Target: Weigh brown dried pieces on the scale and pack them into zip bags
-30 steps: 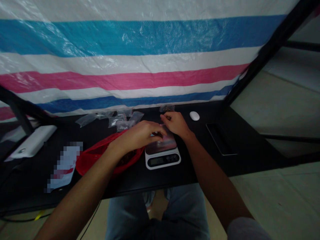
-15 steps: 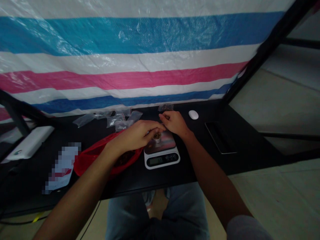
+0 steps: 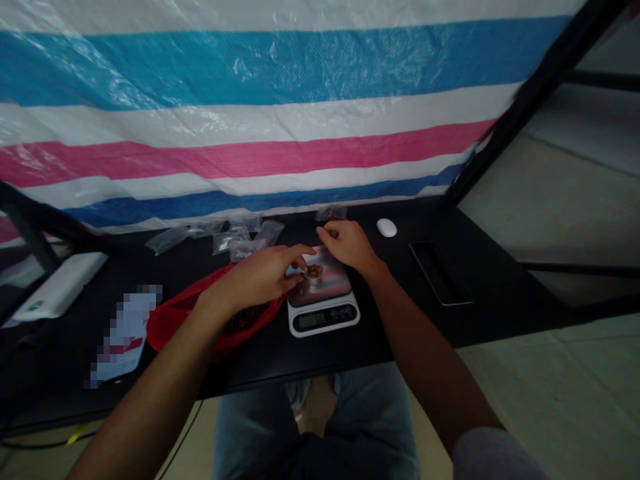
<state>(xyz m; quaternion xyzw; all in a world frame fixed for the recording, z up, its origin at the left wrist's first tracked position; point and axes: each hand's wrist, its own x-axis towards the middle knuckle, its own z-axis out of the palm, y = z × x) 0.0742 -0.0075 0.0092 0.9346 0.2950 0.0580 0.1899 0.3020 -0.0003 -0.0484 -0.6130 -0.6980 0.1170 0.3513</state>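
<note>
A kitchen scale (image 3: 325, 320) with a steel plate and a white body stands in front of me. On its plate sits a small clear cup (image 3: 313, 276) full of brown, nut-like pieces. My left hand (image 3: 267, 272) is at the cup's left side, thumb and forefinger spread apart, with nothing plainly held between them. Over the far right corner of the scale, my right hand (image 3: 353, 247) is curled closed; what its fingers hold, if anything, is too dark to name. A red plastic bag (image 3: 175, 320) lies open under my left forearm, with dark brown contents partly hidden.
Several clear zip bags (image 3: 245, 239) lie behind the red bag, and another bag (image 3: 331, 213) is beyond my right hand. A white mouse (image 3: 387, 228) and a dark tablet (image 3: 440, 273) are to the right. A white box (image 3: 63, 287) stands at left. Striped sheeting (image 3: 280, 157) hangs behind.
My left hand has drawn back to the left from above the cup, and its fingers have spread. More of the cup's brown pieces now shows. My right hand has barely moved.
</note>
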